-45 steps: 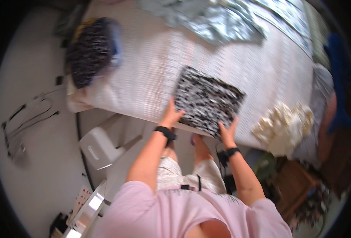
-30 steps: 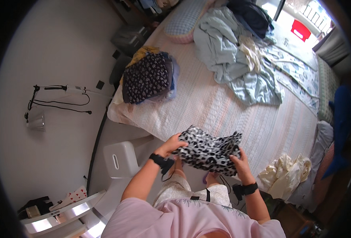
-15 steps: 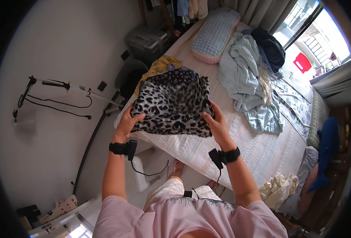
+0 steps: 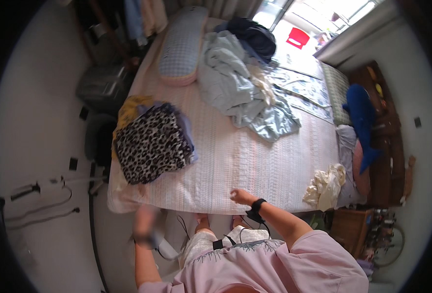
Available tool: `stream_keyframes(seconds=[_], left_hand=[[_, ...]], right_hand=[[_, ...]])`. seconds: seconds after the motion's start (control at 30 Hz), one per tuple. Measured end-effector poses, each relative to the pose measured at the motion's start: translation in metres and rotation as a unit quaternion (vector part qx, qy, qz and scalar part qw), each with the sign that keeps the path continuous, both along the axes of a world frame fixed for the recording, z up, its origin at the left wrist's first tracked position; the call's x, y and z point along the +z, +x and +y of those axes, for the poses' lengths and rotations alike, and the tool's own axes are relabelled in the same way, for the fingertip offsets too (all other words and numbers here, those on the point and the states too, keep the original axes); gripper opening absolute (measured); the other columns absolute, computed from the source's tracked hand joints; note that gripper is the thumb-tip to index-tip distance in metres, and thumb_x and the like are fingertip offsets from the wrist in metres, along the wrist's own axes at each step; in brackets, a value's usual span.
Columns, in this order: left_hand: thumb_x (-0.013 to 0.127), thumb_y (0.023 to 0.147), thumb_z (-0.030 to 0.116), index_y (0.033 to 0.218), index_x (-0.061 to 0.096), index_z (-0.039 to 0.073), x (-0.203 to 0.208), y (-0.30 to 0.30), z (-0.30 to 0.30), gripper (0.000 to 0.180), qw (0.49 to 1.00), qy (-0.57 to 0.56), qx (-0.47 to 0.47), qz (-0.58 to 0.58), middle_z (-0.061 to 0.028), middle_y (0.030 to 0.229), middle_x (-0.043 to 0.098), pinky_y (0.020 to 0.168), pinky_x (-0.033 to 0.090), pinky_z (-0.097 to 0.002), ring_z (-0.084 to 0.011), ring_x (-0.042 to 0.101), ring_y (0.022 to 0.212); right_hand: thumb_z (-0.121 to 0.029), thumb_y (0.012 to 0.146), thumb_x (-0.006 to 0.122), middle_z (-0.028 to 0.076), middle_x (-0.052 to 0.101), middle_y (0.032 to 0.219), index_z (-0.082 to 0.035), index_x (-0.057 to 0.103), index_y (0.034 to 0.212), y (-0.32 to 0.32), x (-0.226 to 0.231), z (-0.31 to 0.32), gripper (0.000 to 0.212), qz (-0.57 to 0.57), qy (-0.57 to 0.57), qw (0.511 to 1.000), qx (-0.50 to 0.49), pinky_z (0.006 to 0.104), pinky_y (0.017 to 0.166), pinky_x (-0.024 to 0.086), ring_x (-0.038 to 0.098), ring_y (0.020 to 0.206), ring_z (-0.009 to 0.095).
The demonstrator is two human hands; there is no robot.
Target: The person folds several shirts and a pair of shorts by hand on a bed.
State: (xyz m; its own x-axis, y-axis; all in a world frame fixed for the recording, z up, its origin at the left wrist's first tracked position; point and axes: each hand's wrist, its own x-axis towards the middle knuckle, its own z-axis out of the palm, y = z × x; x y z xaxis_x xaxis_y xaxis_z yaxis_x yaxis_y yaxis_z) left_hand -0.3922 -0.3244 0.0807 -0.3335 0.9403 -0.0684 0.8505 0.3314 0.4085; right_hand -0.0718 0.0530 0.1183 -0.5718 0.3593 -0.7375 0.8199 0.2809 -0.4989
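Note:
A folded leopard-print garment (image 4: 152, 144) lies on top of a stack of clothes at the bed's left side. Beneath it, a yellow patterned cloth (image 4: 127, 113) and a bluish-purple cloth (image 4: 187, 128) stick out. My left hand (image 4: 146, 220) is down beside the bed's near left edge, apart from the stack; motion blur smears its fingers. Over the near edge of the bed (image 4: 221, 171) is my right hand (image 4: 244, 196), its fingers curled in and nothing visible in them.
A crumpled pale green blanket (image 4: 235, 78) and dark clothing (image 4: 253, 38) lie at the back. A long checked pillow (image 4: 179, 49) stretches along the far left. Cream cloth (image 4: 325, 188) is bunched at right, near a blue whale plush (image 4: 361, 115). A grey suitcase (image 4: 101, 87) stands left.
The leopard-print garment has left both hands and now rests on the stack. Both hands have drawn back toward me, and the view has swung to the right.

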Motion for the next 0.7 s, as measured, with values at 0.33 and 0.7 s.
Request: stream_keyframes(seconds=[0.33, 0.7], left_hand=[[0.055, 0.074, 0.007, 0.092, 0.059, 0.002, -0.022, 0.069, 0.03, 0.019, 0.998, -0.057, -0.032, -0.022, -0.0175, 0.092, 0.056, 0.074, 0.045, -0.0396, -0.0323, 0.054, 0.086], [0.055, 0.086, 0.011, 0.124, 0.047, 0.008, 0.139, 0.117, 0.198, 0.038, 0.912, -0.166, 0.171, -0.335, -0.014, 0.123, 0.048, 0.097, 0.036, -0.0316, -0.025, 0.047, 0.113]], right_hand=[[-0.022, 0.079, 0.061, 0.02, 0.064, 0.091, -0.003, 0.06, 0.106, 0.152, -0.002, 0.044, 0.033, -0.062, 0.015, 0.983, -0.169, 0.0381, 0.076, 0.049, 0.062, 0.083, 0.031], [-0.02, 0.082, 0.062, 0.012, 0.063, 0.08, -0.002, 0.057, 0.11, 0.188, 0.023, 0.211, 0.034, 0.01, 0.051, 0.985, -0.165, 0.0313, 0.061, 0.049, 0.063, 0.064, 0.017]])
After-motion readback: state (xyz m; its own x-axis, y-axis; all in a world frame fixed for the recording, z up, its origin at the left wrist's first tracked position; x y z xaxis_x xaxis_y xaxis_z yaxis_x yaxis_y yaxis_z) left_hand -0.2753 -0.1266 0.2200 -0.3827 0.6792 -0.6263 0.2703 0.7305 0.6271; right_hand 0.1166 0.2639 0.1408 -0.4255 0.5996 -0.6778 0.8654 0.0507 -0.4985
